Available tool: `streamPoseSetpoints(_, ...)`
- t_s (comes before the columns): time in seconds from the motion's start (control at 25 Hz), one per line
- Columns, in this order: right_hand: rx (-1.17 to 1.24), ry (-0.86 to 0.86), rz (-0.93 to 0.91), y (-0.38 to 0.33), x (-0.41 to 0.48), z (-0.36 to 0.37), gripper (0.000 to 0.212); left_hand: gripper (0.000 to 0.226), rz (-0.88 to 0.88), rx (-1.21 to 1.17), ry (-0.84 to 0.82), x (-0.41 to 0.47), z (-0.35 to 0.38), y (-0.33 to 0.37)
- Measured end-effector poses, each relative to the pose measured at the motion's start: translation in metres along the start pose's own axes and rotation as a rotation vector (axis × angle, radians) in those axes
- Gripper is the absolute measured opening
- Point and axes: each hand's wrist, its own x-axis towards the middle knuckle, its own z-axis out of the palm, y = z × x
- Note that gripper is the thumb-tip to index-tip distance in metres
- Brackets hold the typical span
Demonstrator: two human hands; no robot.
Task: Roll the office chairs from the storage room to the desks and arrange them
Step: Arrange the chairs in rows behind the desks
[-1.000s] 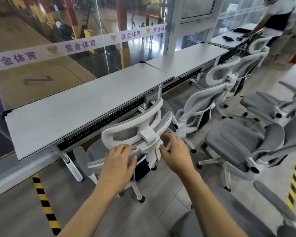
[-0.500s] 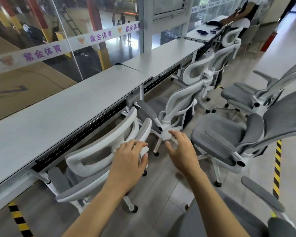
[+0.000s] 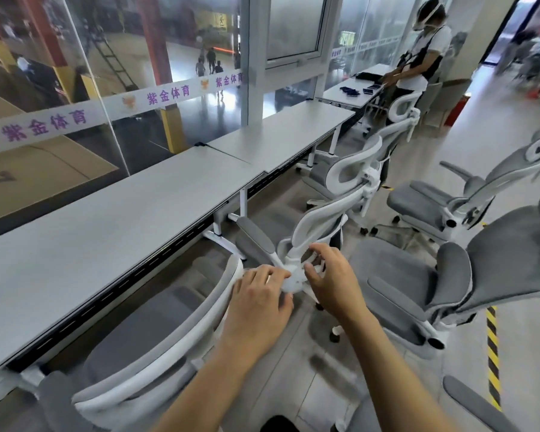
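Note:
A white-framed office chair with grey mesh (image 3: 156, 347) stands pushed in at the long white desk (image 3: 106, 219), directly below me. My left hand (image 3: 259, 297) lies over the white headrest piece (image 3: 290, 283) at the top of its back, fingers curled on it. Just right of that piece is my right hand (image 3: 332, 283), fingers spread, thumb close to the piece. A second chair (image 3: 318, 226) sits at the desk right behind my hands, with two more chairs (image 3: 353, 166) farther along the row.
Two loose grey chairs (image 3: 455, 275) (image 3: 449, 204) stand on the floor to my right, facing away from the desk. Yellow-black floor tape (image 3: 493, 353) runs at the right. A person (image 3: 424, 57) stands at the far desk. A glass wall backs the desks.
The view has swung right along the desk row. The near chair now sits lower and closer under the desk. My right hand came back beside the headrest.

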Motion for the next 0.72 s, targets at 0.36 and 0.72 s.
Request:
streamPoseSetpoints(0.36,-0.033,-0.055,-0.064,0.02,0.119,0.003,0.04,0.032,-0.045,-0.001,0.069,0.092,0.025,0.003)
streamPoseSetpoints(0.72,0.01,-0.16,-0.233,0.159,0.296,-0.016,0.036,0.032,-0.329,0.094,0.105,0.246,0.143,0.025)
